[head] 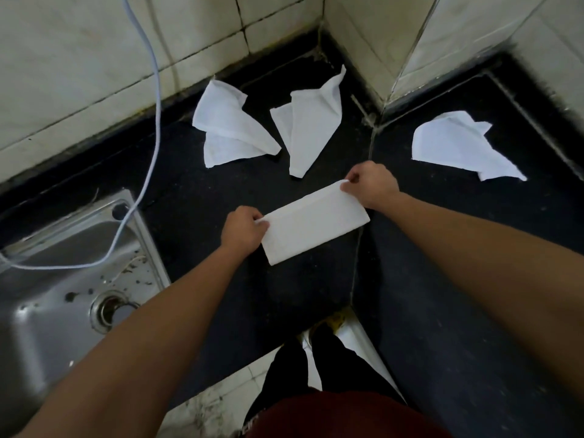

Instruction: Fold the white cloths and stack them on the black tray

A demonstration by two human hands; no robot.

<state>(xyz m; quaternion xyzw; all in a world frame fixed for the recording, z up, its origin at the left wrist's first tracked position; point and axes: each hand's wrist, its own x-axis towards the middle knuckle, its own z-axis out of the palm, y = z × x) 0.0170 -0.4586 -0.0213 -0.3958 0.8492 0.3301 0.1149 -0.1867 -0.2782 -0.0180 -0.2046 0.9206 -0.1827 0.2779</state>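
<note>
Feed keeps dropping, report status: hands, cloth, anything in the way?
Left hand and right hand each pinch one end of folded white cloth. Three loose cloths beyond on black counter. No tray in view; nothing in the way.

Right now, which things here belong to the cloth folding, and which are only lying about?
Job: folded cloth, pinched by left hand and right hand; left loose cloth; middle loose cloth; right loose cloth.
Lying about: sink; cable.

Sink cut by left edge (cable too, top).
</note>
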